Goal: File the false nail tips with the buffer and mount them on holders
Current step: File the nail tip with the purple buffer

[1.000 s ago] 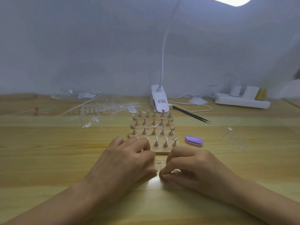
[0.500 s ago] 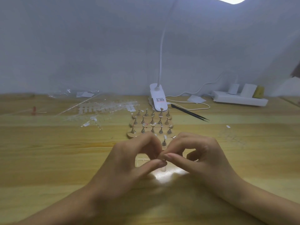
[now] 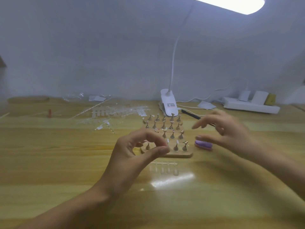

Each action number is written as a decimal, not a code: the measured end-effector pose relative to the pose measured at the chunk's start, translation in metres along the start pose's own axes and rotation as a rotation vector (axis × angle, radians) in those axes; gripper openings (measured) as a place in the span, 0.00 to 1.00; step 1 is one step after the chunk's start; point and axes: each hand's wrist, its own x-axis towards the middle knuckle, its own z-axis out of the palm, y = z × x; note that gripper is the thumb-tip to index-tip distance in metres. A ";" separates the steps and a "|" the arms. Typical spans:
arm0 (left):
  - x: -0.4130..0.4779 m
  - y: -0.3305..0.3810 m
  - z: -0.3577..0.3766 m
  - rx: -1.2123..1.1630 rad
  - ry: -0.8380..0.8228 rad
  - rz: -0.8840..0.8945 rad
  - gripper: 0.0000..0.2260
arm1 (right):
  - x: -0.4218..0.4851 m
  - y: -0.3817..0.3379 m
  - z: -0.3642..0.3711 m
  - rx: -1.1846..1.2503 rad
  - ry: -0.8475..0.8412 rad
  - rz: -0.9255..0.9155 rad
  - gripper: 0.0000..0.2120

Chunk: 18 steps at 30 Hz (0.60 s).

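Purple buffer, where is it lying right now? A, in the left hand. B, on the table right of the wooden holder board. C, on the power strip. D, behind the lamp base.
B: the purple buffer lies on the table just right of the holder board, by the right hand.

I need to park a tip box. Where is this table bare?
Bare wooden table lies left of the left hand, in front of the scattered clear tip strips. Crowded: the middle, with wooden holder board, purple oval buffer, short clear tip strip; behind, white lamp clamp and white power strip.
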 end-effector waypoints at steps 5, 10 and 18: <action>0.005 -0.008 -0.002 -0.051 -0.013 0.015 0.06 | -0.009 0.042 0.005 -0.314 -0.149 0.161 0.09; 0.008 -0.012 -0.003 -0.028 -0.001 -0.017 0.06 | -0.004 0.015 -0.028 0.038 -0.097 0.172 0.05; 0.007 -0.013 0.000 -0.012 -0.043 -0.011 0.05 | -0.020 -0.049 0.023 0.382 -0.319 -0.028 0.07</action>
